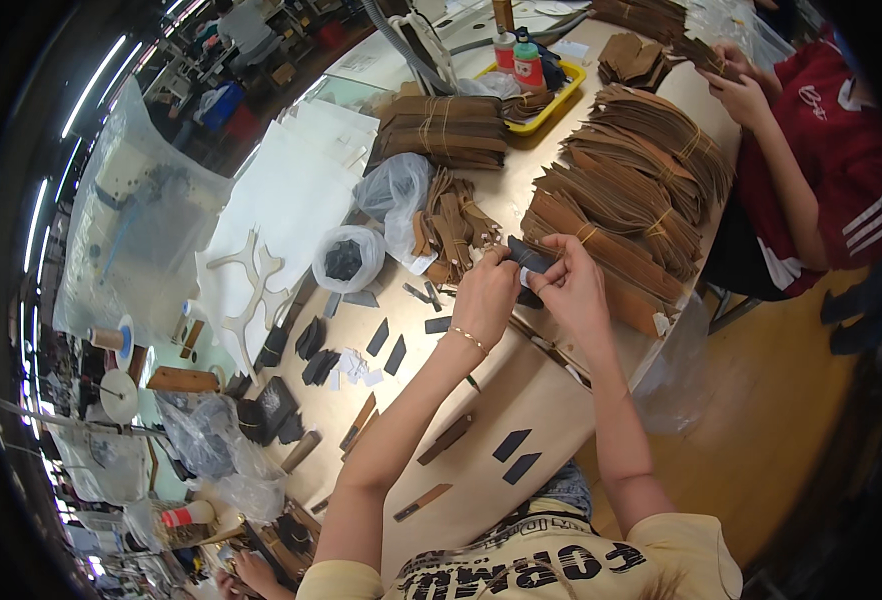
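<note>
Above the table, both my hands grip a small dark strip [529,256], which looks like leather or fabric. My left hand [488,285] pinches its left side, fingers closed. My right hand [573,290] has its thumb and fingers closed on the right side, where a small white piece [525,275] shows between the hands. Dark cut pieces [396,354] lie flat on the table left of my left wrist, beside a little heap of white slips [353,366]. Two more dark pieces [517,454] rest nearer my body. My fingers hide part of the strip.
Banded bundles of brown strips [651,165] fill the table's right side; another bundle [441,130] lies farther back. A yellow tray [571,92] holds bottles. A plastic bag [349,258] contains dark pieces. A co-worker's hands [736,80] handle brown strips at the far right.
</note>
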Motion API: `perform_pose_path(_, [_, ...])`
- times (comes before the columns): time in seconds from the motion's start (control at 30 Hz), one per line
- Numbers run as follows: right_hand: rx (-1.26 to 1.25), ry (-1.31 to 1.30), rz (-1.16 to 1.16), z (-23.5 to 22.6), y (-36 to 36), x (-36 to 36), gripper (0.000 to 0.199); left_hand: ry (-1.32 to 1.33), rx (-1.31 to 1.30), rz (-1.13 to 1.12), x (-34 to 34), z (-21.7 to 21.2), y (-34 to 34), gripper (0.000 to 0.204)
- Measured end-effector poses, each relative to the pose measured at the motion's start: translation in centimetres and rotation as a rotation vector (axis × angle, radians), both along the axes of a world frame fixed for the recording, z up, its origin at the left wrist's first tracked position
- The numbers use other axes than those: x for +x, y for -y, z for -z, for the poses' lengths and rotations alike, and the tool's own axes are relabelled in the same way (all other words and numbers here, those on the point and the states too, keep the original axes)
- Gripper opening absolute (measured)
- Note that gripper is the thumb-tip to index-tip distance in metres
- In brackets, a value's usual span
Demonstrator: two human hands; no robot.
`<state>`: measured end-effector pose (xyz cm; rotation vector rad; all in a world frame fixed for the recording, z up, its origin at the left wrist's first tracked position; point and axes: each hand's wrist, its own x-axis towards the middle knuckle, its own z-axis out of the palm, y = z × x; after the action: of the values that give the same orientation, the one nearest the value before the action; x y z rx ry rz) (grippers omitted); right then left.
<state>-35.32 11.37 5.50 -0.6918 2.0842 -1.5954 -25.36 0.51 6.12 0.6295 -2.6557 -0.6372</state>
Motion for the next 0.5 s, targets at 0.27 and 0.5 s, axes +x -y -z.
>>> perform_pose_path(0.27, [0.037,0.022,-0.093,0.6,0.4,-1.8,0.052,-0.026,0.000,0.065,-0.1,0.1,1.0,0.010])
perform_pose_path(0.5, [0.038,0.093,-0.134,0.5,0.6,-2.0,0.055,0.044,-0.122,0.056,-0.4,1.1,0.5,0.011])
